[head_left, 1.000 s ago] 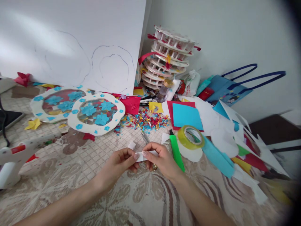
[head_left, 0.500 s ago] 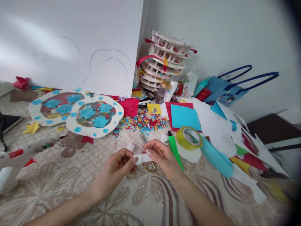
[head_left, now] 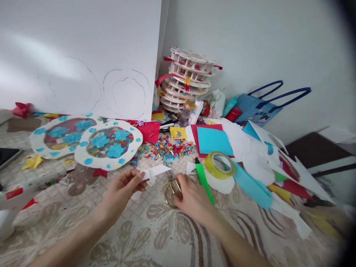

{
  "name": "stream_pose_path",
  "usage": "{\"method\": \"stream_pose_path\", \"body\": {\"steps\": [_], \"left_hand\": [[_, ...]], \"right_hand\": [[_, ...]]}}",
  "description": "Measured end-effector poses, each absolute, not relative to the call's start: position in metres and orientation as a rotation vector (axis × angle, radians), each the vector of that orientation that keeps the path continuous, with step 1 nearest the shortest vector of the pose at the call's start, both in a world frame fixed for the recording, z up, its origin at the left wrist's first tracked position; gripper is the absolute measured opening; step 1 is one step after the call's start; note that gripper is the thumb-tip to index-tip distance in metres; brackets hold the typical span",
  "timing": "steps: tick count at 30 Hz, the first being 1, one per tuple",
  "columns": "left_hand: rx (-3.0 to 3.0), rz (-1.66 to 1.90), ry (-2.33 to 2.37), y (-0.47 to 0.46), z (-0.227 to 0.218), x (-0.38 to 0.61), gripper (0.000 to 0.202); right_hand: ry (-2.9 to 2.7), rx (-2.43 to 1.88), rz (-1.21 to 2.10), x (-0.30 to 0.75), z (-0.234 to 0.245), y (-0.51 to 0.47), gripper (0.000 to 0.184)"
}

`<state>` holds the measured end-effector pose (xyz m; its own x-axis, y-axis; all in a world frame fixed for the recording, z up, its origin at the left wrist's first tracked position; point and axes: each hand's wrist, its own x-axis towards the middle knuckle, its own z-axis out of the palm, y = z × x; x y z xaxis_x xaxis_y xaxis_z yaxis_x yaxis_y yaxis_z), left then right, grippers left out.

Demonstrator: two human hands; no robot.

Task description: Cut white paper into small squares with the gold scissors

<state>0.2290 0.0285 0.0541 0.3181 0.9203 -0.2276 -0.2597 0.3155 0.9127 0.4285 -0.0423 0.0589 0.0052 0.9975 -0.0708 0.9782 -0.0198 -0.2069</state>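
Between the thumb and fingers of my left hand (head_left: 126, 187) is a folded white paper strip (head_left: 157, 171), its pointed end aimed right. My right hand (head_left: 191, 194) has its fingers closed on the gold handles of a pair of scissors (head_left: 168, 195). The scissor blades point away from me and are partly hidden near the strip. A bright green marker (head_left: 204, 181) with a black tip lies just right of my right hand. Beyond it a roll of yellowish tape (head_left: 209, 167) rests on a white paper piece.
Two white rings with blue paper flowers (head_left: 82, 157) lie at left, near a glue gun (head_left: 13, 198). Colourful paper snippets (head_left: 169, 146) are heaped behind my hands. A tiered white paper tower (head_left: 189, 74) stands at the back. Paper sheets (head_left: 217, 140) and a blue bag (head_left: 260, 107) occupy the right.
My right hand has let go of the white strip and taken hold of the scissors' handles. My left hand, still with the strip, has shifted left. The view has moved slightly.
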Motion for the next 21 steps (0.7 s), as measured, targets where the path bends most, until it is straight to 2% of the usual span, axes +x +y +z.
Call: {"method": "stream_pose_path", "body": {"steps": [4, 8, 13, 17, 21], "left_hand": [[0.854, 0.981, 0.889, 0.034, 0.056, 0.226, 0.025], [0.781, 1.031, 0.917, 0.037, 0.059, 0.224, 0.026], [0.713, 1.047, 0.89, 0.035, 0.064, 0.225, 0.028], [0.689, 1.056, 0.872, 0.033, 0.063, 0.225, 0.026], [0.685, 1.097, 0.853, 0.031, 0.063, 0.225, 0.023]], "right_hand": [[-2.065, -2.175, 0.397, 0.431, 0.066, -0.047, 0.032], [-1.78, -1.947, 0.661, 0.448, 0.075, -0.052, 0.038], [-1.472, -1.553, 1.14, 0.451, 0.066, -0.049, 0.02], [-1.416, -1.391, 1.451, 0.427, 0.05, -0.054, 0.033], [-1.399, -1.318, 1.421, 0.404, 0.042, -0.065, 0.044]]}}
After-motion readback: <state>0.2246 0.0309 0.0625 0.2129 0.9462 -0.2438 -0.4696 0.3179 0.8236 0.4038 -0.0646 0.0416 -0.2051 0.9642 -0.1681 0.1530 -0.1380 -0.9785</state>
